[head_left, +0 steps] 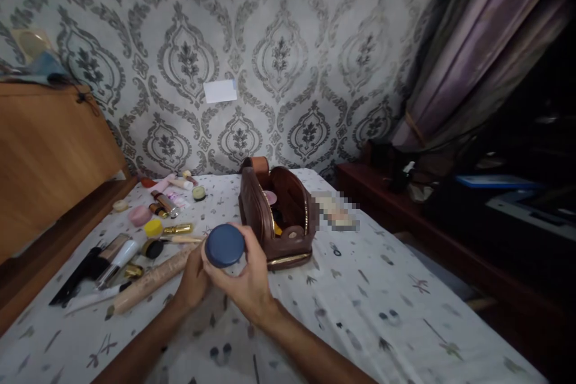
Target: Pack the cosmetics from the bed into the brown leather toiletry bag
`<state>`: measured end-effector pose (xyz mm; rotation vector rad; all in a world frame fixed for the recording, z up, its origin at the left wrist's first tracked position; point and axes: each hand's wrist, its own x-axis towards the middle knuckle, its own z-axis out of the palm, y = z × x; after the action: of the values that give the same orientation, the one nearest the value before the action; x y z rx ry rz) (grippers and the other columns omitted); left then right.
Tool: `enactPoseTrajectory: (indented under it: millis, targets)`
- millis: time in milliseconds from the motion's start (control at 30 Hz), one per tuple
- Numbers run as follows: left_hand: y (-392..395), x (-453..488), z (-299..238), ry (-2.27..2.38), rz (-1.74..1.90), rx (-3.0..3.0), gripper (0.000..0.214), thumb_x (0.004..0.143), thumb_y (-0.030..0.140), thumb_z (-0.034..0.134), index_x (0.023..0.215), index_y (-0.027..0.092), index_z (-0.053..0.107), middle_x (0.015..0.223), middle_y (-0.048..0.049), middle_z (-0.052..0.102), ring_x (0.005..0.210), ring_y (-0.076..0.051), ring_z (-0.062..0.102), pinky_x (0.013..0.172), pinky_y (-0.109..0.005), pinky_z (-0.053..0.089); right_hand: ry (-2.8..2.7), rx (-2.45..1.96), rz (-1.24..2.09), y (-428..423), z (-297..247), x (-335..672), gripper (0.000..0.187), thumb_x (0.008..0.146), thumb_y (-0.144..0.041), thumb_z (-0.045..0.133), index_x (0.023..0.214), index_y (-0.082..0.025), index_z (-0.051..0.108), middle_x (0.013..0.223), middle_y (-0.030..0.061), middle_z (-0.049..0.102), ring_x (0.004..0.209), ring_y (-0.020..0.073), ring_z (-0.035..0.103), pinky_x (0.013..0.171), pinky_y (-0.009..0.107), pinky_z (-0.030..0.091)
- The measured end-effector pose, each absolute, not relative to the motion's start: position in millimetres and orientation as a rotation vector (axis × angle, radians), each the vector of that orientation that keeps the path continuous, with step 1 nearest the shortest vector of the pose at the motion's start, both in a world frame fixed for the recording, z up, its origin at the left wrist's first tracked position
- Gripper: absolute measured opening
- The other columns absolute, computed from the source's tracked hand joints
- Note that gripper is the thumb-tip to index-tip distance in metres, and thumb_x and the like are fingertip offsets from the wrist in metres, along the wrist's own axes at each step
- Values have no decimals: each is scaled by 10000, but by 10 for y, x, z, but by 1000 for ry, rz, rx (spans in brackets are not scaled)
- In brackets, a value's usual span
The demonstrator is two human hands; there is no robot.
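A jar with a round dark blue lid (pixel 225 245) is held up in front of the bag, its lid facing me. My right hand (pixel 249 279) wraps round its right side and lower edge, fingers closed. At the jar's left my left hand (pixel 194 279) is closed against it, its fingertips partly hidden. Just beyond the hands stands a brown leather toiletry bag (pixel 290 247), unzipped and gaping. Inside it a pink round item (pixel 270 197) and something yellow show; the rest is in shadow. A long beige tube (pixel 150 282) lies left of my left hand.
Several cosmetics spread over the left of the patterned sheet (pixel 342 324): a yellow-lidded jar (pixel 153 227), a pink round container (pixel 140 215), a gold tube (pixel 178 228), a brush (pixel 182 239) and a black tube (pixel 74 279). A wooden board (pixel 54 156) borders the left; a blurred item (pixel 335 211) lies right of the bag.
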<state>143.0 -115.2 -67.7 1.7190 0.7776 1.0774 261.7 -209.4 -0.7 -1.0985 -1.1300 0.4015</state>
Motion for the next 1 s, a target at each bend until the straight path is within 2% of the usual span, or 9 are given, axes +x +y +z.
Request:
enactPoseTrajectory:
  millis: [100,167,300,433,533,633,867,1000]
  targets:
    - [-1333,1577,-383,530,1183,2377,360,935,335,483,1246,208,615,1258,-118,650,1219,-295,550,1073,-478,416,-1057,-1059,325,-2218,350,2883,564,689,-329,794,1184,-219,550,1122,81,625,998,241,616,931,381,504]
    - [-1443,1756,-150,353,1179,2729,380,952,197,455,1318,179,556,1299,-134,625,1268,-274,524,1080,-464,412,-1012,-1042,273,-2224,539,3127,544,698,-344,787,1167,-212,543,1127,76,621,1008,234,614,926,376,503]
    - [-1558,2190,130,173,1171,3104,427,985,196,408,1400,106,461,1359,-187,587,1383,-291,429,1134,-514,325,-935,-1032,355,-2035,654,3605,459,710,-382,767,1078,-212,551,1037,35,645,964,203,622,895,354,513]
    - [-1565,2439,118,200,1039,3182,427,980,154,373,1393,93,462,1253,-190,647,1350,-301,467,1141,-579,275,-797,-1043,578,-1839,545,3937,458,678,-385,781,1030,-200,553,971,14,655,912,180,632,845,330,524]
    - [-1568,2422,34,224,979,3178,493,929,47,351,1392,157,483,1126,-142,688,1272,-285,524,1143,-621,230,-768,-1096,608,-1824,483,4094,497,624,-381,814,1008,-192,561,935,3,659,870,169,630,814,318,520]
    - [-1599,2330,-66,191,1001,3199,506,918,38,352,1353,219,536,1134,-123,678,1262,-279,516,1147,-655,162,-796,-1142,604,-1858,472,4183,495,602,-363,823,993,-190,574,901,-5,670,834,167,636,787,317,518]
    - [-1659,2270,-222,177,1030,3231,461,934,73,396,1338,222,563,1195,-151,657,1288,-283,505,1141,-647,180,-1033,-1367,461,-1787,429,4279,511,586,-332,827,1001,-192,564,926,-2,645,871,189,606,824,350,475]
    - [-1646,2305,-249,198,1113,3213,470,933,41,380,1314,224,584,1154,-135,678,1271,-264,523,1154,-616,179,-1206,-1529,306,-1778,396,4338,519,599,-323,819,1021,-184,553,881,-5,619,823,189,594,772,338,466]
